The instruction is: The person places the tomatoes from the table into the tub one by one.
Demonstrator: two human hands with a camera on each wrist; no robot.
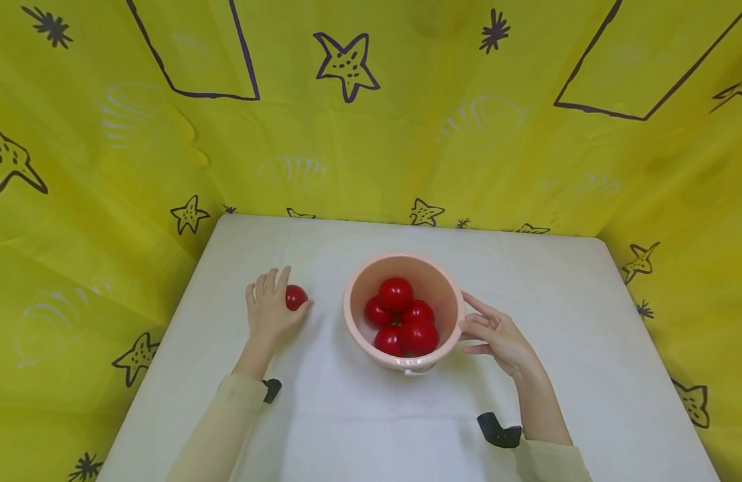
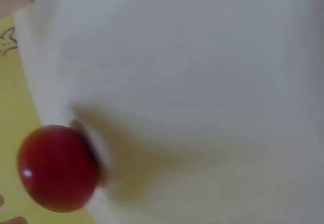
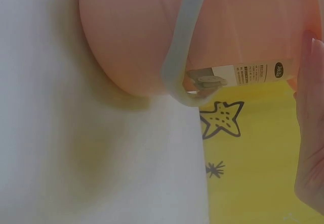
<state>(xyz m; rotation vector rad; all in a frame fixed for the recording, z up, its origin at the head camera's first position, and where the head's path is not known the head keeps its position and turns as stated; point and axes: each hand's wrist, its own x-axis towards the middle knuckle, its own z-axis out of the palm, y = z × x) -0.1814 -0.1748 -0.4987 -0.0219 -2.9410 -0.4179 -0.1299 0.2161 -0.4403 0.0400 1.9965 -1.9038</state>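
A smooth, glossy red ball (image 1: 295, 297) is at the left part of the white table. My left hand (image 1: 271, 310) is around its left side, fingers spread forward and the thumb stretched along its near side. In the left wrist view the red ball (image 2: 58, 168) shows whole, with fingertips (image 2: 14, 220) at the corner beyond it. A pink bucket (image 1: 354, 335) stands upright in the middle, holding several similar red balls (image 1: 396, 294). My right hand (image 1: 497, 338) is at the bucket's right rim, fingers loosely extended against it. In the right wrist view a finger lies along the bucket's side (image 3: 131, 37).
A pale handle (image 3: 179, 47) hangs down the bucket's side next to a printed label (image 3: 248, 74). The white table (image 1: 371, 428) ends at a yellow curtain (image 1: 346, 147) with starfish drawings on three sides. Black bands (image 1: 499, 430) sit at both wrists.
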